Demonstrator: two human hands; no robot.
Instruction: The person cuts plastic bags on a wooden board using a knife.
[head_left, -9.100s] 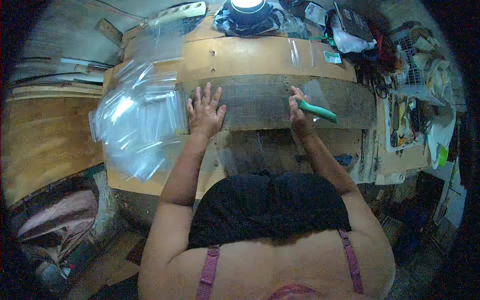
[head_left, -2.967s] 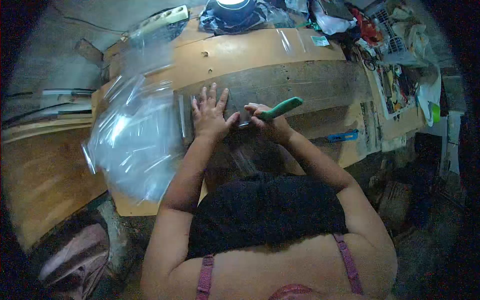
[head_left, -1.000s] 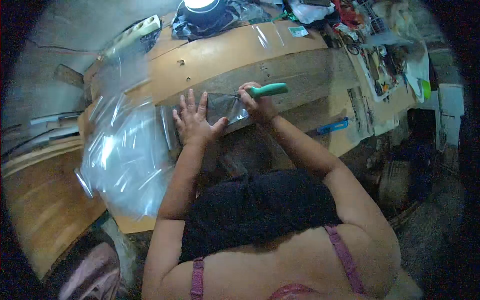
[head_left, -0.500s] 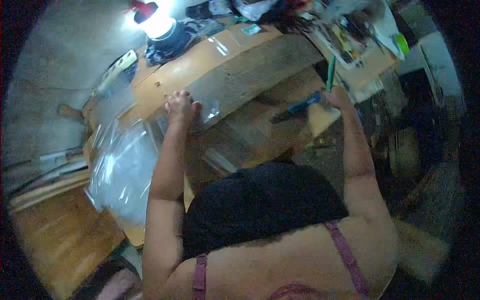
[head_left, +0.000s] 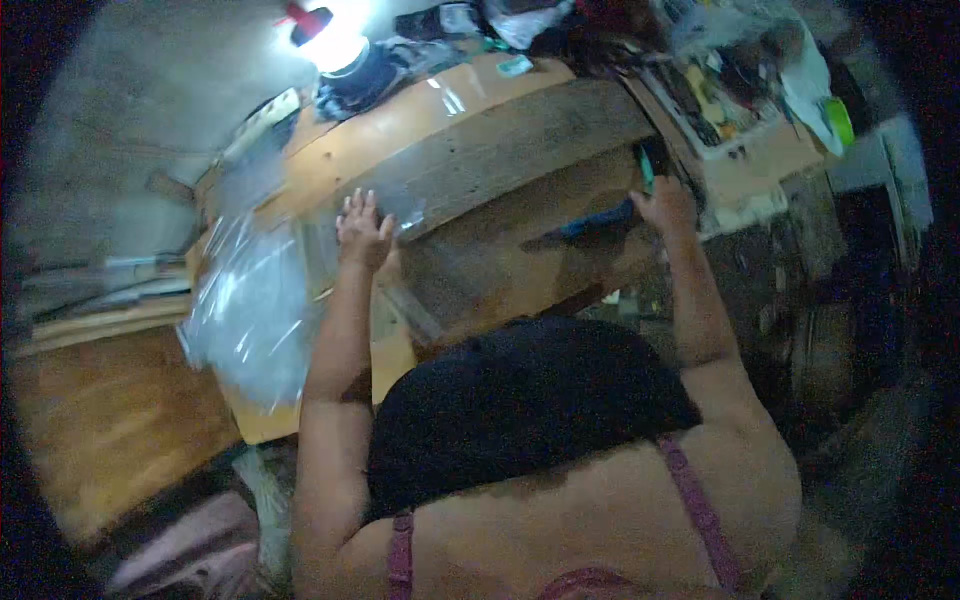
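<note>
My left hand (head_left: 365,232) lies with fingers spread on clear plastic film (head_left: 408,218) over a long wooden board (head_left: 500,145). My right hand (head_left: 668,206) is at the board's right end, closed around a thin green stick-like tool (head_left: 647,172) that points away from me. Its exact kind is blurred. Beside the right thumb lies a blue-handled tool (head_left: 600,218) with a dark end, on the brown wooden surface (head_left: 500,275). A large pile of clear plastic bags (head_left: 250,310) sits left of my left forearm.
A bright lamp (head_left: 340,50) stands at the back left. Dark bags and cloth line the back edge. At the back right is a white tray (head_left: 735,145) of small tools, near a bright green round object (head_left: 838,122). A pale power strip (head_left: 265,120) lies back left.
The view has shifted slightly. My left fingers have spread out flatter. My right hand's thumb now stands out toward the blue-handled tool, and less of the green tool shows.
</note>
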